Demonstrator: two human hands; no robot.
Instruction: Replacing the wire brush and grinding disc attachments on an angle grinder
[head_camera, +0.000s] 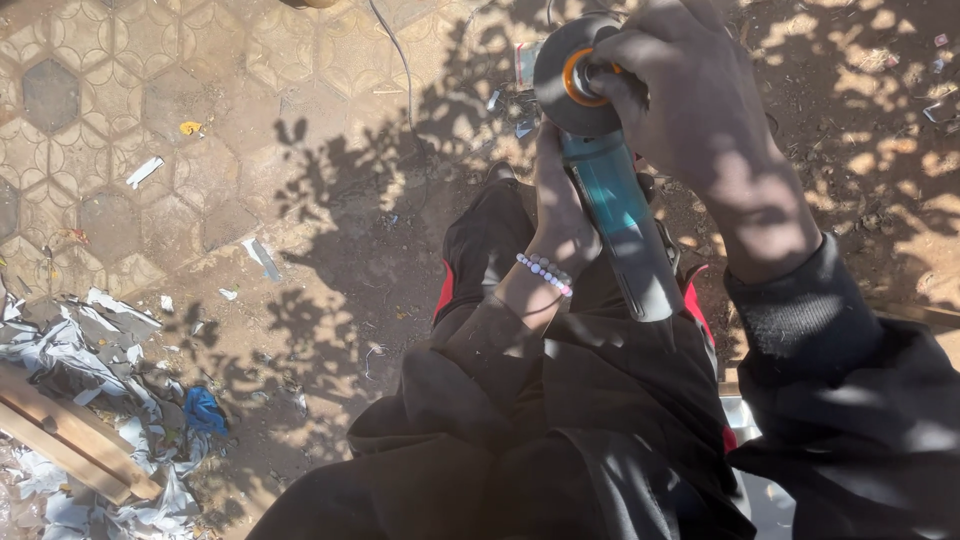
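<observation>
Teal angle grinder (618, 215) — disc end away, long axis near-vertical, left hand (560, 215) wrapped round body, right hand (670, 95) fingers closed on disc (560, 80) hub

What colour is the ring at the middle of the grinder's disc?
Orange, on the ring at the centre of the dark grey disc of the teal angle grinder; the head view shows it.

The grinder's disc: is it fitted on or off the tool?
On. The disc sits on the grinder head, an orange hub at its centre under the right hand.
</observation>
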